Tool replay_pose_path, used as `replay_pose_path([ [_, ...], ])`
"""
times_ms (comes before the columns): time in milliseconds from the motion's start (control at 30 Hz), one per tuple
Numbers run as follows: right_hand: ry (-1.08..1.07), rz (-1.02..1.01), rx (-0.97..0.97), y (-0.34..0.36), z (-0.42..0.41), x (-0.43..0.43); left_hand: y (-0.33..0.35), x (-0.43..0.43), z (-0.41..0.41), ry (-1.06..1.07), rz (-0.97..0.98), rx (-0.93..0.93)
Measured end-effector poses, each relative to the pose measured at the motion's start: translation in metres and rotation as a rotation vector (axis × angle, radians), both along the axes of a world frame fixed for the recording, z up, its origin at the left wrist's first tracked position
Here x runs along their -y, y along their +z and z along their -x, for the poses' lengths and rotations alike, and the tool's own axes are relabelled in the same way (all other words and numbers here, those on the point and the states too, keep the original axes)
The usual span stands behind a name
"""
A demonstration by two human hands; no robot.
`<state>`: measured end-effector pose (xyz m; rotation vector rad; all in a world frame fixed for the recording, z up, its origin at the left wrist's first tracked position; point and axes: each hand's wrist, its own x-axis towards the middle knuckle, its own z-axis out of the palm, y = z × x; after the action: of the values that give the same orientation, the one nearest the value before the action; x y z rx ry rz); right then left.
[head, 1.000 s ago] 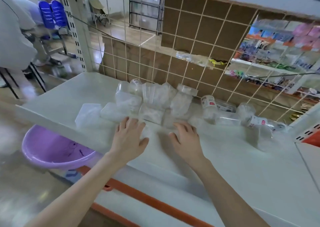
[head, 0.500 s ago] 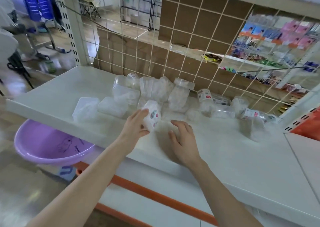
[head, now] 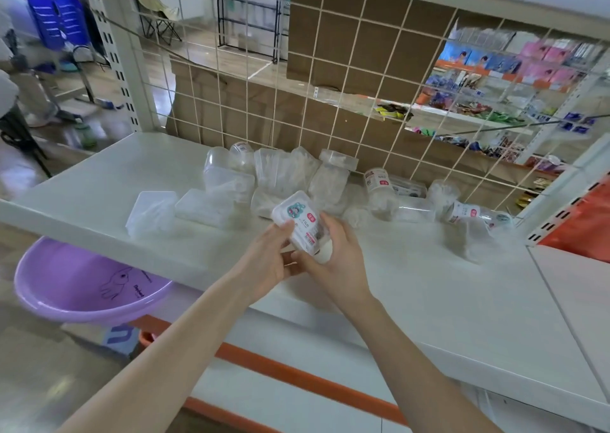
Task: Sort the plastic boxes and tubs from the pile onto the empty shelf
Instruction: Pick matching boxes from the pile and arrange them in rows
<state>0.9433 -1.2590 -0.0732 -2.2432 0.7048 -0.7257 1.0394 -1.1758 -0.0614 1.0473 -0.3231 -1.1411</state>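
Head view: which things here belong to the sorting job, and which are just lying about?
In the job: labelled box held by left hand and right hand; pile of clear tubs; white shelf.
Lying about: purple basin; blue chairs; packets on the far shelves.

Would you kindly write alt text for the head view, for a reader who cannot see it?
The left hand and right hand together hold a small labelled plastic box above a white shelf. Behind it a pile of clear plastic boxes and tubs lies against a wire grid; a purple basin sits below the shelf's edge.
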Motion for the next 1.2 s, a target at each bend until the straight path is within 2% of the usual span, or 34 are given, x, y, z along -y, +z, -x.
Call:
replay_pose_path([
  [167,-0.013,0.046,-0.02,-0.003,0.002,0.004,-0.007,-0.005,-0.002,0.016,0.038,0.157],
  [333,0.059,0.079,-0.094,-0.001,0.008,0.009,-0.01,-0.008,-0.013,0.103,-0.084,0.362],
  [467,0.037,0.115,-0.127,-0.01,0.01,0.015,-0.018,-0.006,-0.02,0.144,-0.237,0.743],
  [600,0.002,0.114,-0.273,-0.02,0.011,0.019,-0.022,-0.012,-0.039,0.315,-0.545,1.289],
  [667,-0.024,0.137,-0.338,-0.024,0.01,0.018,-0.019,-0.015,-0.051,0.327,-0.681,1.425],
  [767,-0.063,0.155,-0.389,-0.026,0.007,0.014,-0.019,-0.017,-0.066,0.305,-0.85,1.47],
  [1000,-0.083,0.173,-0.37,-0.031,0.008,0.015,-0.019,-0.009,-0.09,0.247,-1.106,1.508],
  [1200,-0.085,0.196,-0.344,-0.03,0.007,0.015,-0.02,0.001,-0.096,0.207,-1.183,1.477],
])
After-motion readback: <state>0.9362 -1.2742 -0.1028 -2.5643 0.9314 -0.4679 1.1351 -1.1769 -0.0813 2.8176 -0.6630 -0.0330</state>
